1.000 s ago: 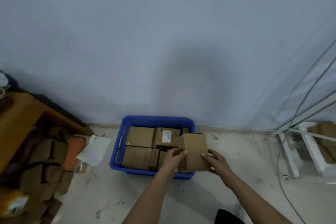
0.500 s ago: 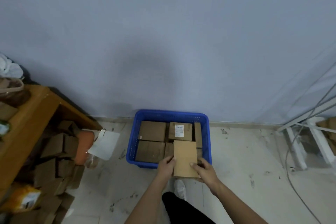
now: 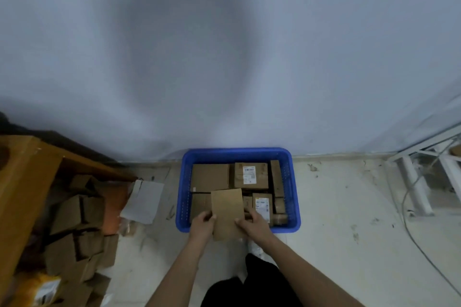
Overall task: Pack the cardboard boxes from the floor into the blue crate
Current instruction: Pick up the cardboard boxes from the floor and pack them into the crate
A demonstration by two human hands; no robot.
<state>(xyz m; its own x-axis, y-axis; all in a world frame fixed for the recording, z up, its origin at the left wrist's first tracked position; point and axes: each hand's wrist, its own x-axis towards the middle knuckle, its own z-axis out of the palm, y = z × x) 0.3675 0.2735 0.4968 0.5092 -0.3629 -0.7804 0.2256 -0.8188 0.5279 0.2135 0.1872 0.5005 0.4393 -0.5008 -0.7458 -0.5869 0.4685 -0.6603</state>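
1. A storeroom or packing area: bare pale wall (image 3: 249, 57) at twelve o'clock, scuffed pale floor (image 3: 336, 207).
2. Loose cardboard boxes (image 3: 74, 227) heaped at eight o'clock under a wooden bench (image 3: 22, 182).
3. Blue crate (image 3: 237, 154) holds labelled cartons.

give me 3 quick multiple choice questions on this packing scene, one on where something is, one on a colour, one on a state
1. Where is the crate?
A. On the floor against the wall
B. On the wooden table
C. On a shelf

2. What colour is the crate?
A. Red
B. Blue
C. Green

3. How is the plain cardboard box held?
A. Left hand only
B. Lying untouched
C. Both hands

Answers:
1. A, it stands on the floor below the wall.
2. B, its rim is blue.
3. C, the left hand and right hand grip its sides.
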